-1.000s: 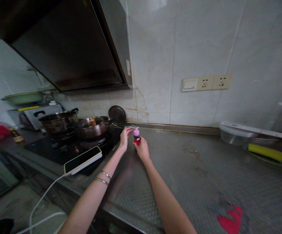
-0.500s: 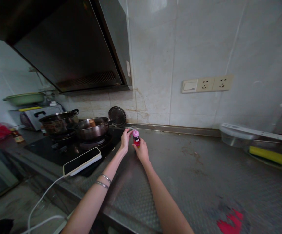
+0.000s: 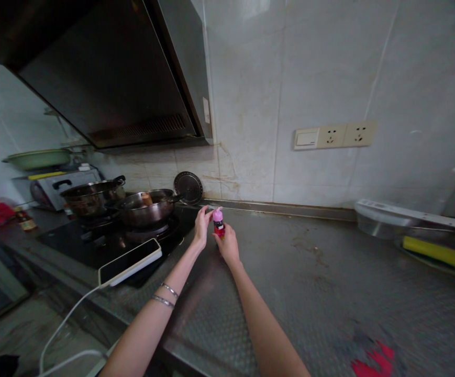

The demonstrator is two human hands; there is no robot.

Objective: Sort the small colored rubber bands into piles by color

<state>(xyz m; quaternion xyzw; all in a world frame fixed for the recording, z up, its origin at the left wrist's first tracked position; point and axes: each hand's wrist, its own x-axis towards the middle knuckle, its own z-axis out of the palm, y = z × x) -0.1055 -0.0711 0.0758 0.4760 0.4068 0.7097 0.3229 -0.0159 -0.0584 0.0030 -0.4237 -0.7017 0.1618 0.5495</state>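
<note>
A small bottle (image 3: 219, 226) with a dark upper body, a red lower part and a pink cap (image 3: 218, 214) stands upright on the metal counter. My right hand (image 3: 228, 245) is wrapped round the bottle's lower part from the right. On the other side, my left hand (image 3: 201, 226) has its fingers stretched towards the cap, thumb and fingers apart. Whether its fingertips touch the cap is too small to tell. A thin pink tip shows on top of the cap.
Left of my hands, a pan (image 3: 148, 209) and a pot (image 3: 89, 198) sit on the black stove (image 3: 93, 256). A phone (image 3: 130, 263) with a white cable lies at its front edge. To the right are a clear plastic container (image 3: 380, 222) and a yellow sponge (image 3: 433, 251). The range hood (image 3: 105, 78) hangs above.
The view has shifted very slightly. Both hands keep their places at the bottle, which stays upright.
</note>
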